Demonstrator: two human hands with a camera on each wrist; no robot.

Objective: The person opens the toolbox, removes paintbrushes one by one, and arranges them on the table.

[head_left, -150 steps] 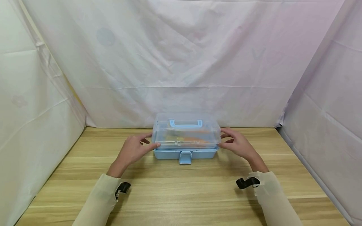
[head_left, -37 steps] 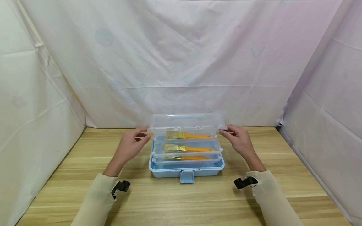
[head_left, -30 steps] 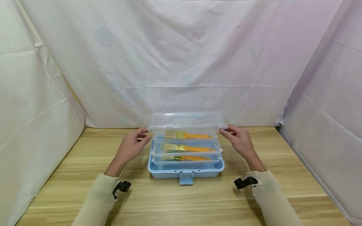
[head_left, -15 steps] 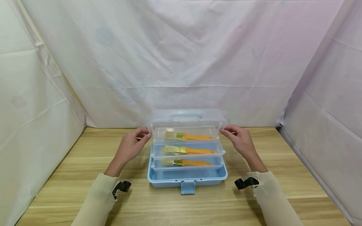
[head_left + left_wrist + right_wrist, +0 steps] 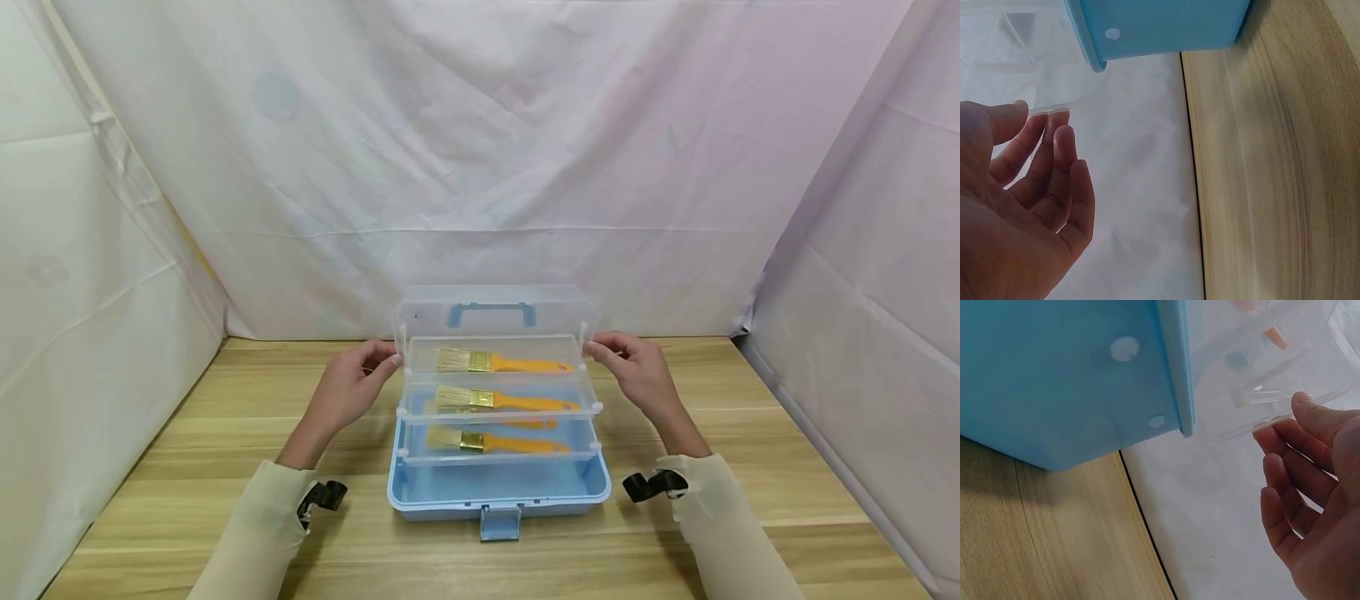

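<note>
**Clear lid held back at both ends, brush trays fanned open**

Clear plastic sits at the fingertips of both hands. The left hand (image 5: pixel 347 393) has its fingers loosely bent, the tips and thumb pinching the left end of the transparent lid (image 5: pixel 495 312); in the left wrist view the same fingers (image 5: pixel 1054 162) lie against a thin clear edge. The right hand (image 5: pixel 636 375) mirrors it at the lid's right end, fingertips (image 5: pixel 1310 415) touching the clear rim from below. Holding both ends at once would keep the hinged lid level and stop it twisting, as I judge it.

Between the hands stands the blue toolbox (image 5: pixel 498 487) on the wooden table (image 5: pixel 187 467), its lid tipped up at the far side with the blue carry handle (image 5: pixel 491 312) showing through. Three clear tiered trays step down towards the near side, each showing an orange-handled paintbrush: the far brush (image 5: pixel 498 362), the middle brush (image 5: pixel 506 400) and the near brush (image 5: pixel 495 442), bristles to the left. A blue latch (image 5: pixel 500 523) hangs loose at the near wall. White cloth (image 5: pixel 480 150) drapes the far side and both flanks.
</note>
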